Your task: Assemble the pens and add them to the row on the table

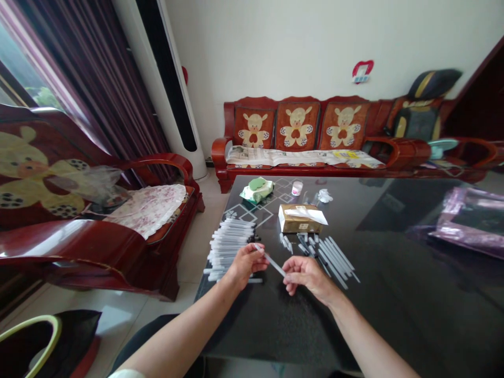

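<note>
A slim whitish pen barrel [275, 265] slants between my two hands above the dark table. Its upper left end is pinched by my left hand [251, 261], and the fingers of my right hand [303, 274] close on its lower right end. Just beyond my left hand lies a stack of pale translucent pens [230, 241], some with dark tips. Past my right hand, several loose grey-white tubes [336, 257] lie side by side. Near them are short whitish pieces [286, 242] and some dark thin parts [305, 244], too small to name surely.
On the dark glossy table [378, 304] stand a tissue box [301, 224], a green wipes pack [258, 191], a small white cup [297, 188] and crumpled tissue [325, 196]. A purple plastic-wrapped package [464, 220] lies at right. Wooden seats [173, 252] stand to the left and behind.
</note>
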Motion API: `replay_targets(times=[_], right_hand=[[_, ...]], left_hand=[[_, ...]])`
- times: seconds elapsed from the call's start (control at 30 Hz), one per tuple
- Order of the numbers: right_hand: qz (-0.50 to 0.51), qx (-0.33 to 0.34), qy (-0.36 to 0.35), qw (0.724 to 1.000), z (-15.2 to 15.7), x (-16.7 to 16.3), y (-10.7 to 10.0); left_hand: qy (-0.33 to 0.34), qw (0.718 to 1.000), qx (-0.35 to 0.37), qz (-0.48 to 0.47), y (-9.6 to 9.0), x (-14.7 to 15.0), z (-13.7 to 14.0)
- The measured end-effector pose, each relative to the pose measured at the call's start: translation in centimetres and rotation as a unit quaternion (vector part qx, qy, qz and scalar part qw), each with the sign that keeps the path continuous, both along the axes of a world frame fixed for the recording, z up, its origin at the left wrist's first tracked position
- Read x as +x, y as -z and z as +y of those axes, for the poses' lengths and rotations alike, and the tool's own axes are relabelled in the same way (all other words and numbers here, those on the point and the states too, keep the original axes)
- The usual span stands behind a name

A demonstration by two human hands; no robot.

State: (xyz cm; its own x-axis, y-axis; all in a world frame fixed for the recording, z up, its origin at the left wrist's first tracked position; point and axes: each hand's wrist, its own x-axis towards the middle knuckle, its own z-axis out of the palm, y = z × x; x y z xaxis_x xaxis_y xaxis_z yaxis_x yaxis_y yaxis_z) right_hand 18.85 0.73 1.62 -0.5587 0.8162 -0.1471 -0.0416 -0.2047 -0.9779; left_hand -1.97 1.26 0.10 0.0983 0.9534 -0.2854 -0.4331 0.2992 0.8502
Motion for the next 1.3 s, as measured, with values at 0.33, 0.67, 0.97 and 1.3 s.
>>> replay_targets(times=[0.33, 0.67, 0.97, 1.3], right_hand=[[-0.127, 0.062, 0.105, 0.984, 1.6, 2.7, -0.7], [-0.393, 0.189, 0.302, 0.847, 4.0, 8.6, 0.0], [-0.661, 0.198, 0.161, 0.705, 3.5, 8.7, -0.2], [-0.699, 0.195, 0.152, 0.671, 3.6, 7.4, 1.4]], left_hand=[[-0.022, 0.999, -0.030, -0.010, -1.2, -1.0, 0.9], [-0.020, 0.999, -0.025, 0.009, -1.2, -1.0, 0.8], [-0.020, 0.999, -0.022, 0.011, -0.9, -1.2, 1.0], [-0.012, 1.000, -0.016, 0.015, -0.8, -1.3, 0.8]])
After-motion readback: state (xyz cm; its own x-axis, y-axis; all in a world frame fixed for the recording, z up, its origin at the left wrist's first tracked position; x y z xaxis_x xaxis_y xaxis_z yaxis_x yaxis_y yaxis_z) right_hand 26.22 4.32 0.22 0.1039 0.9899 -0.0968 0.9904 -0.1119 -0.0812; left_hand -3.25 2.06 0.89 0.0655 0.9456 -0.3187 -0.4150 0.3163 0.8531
